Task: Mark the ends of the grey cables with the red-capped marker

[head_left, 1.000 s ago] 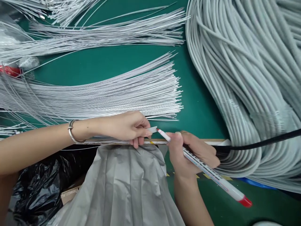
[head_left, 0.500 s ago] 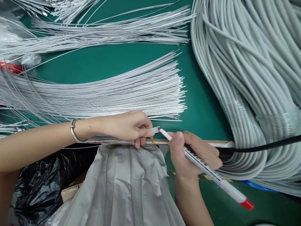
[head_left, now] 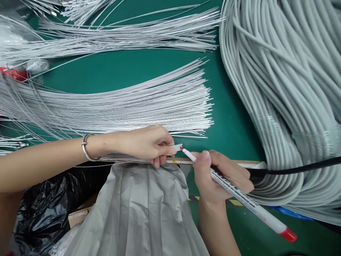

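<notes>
My left hand (head_left: 151, 144) pinches light grey wires between thumb and fingers at the table's front edge. Their short, flat-looking end (head_left: 176, 147) sticks out to the right of the thumb; how many there are I cannot tell. In my right hand (head_left: 221, 174) is a white marker pen (head_left: 247, 204) with a red end. Its red tip points up and left and is at the wire ends, touching or nearly so. A wide fan of thin light grey wires (head_left: 149, 106) lies on the green table (head_left: 239, 131) just beyond my left hand.
Another bundle of wires (head_left: 128, 35) lies farther back. Thick coils of grey cable (head_left: 266, 71) fill the right side, with a black strap (head_left: 298, 169) across them. Below the table edge at left is a black plastic bag (head_left: 50, 206). Grey cloth (head_left: 146, 209) covers my lap.
The marker pen and my right hand have shifted slightly right and down. The red tip has moved a little along the wire ends. My left hand keeps its hold.
</notes>
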Demonstrator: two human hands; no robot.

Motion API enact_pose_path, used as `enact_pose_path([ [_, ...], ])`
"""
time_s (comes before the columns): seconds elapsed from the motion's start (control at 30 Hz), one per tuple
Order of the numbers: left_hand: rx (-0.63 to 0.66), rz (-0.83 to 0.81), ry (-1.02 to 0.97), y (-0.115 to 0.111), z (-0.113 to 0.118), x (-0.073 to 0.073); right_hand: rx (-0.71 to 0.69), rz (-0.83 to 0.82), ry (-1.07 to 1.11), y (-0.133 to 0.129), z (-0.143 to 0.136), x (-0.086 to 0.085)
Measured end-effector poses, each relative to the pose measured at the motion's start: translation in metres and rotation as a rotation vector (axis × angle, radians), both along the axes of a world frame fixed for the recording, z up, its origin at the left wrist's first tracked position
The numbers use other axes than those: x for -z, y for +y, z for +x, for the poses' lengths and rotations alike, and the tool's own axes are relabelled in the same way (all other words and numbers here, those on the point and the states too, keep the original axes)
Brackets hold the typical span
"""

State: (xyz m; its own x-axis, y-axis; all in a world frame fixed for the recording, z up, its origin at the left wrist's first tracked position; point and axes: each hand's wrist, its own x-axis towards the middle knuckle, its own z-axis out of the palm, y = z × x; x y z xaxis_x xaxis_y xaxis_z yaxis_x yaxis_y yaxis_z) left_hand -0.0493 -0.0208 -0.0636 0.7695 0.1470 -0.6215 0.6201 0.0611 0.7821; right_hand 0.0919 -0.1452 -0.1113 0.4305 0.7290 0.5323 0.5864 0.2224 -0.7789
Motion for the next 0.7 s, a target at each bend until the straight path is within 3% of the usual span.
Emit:
enact_pose_path([
  [0.7, -0.017, -0.008, -0.019, -0.0011, -0.0017, 0.0002, -0.058, 0.016, -0.003, -0.0025, 0.0048, 0.0007],
])
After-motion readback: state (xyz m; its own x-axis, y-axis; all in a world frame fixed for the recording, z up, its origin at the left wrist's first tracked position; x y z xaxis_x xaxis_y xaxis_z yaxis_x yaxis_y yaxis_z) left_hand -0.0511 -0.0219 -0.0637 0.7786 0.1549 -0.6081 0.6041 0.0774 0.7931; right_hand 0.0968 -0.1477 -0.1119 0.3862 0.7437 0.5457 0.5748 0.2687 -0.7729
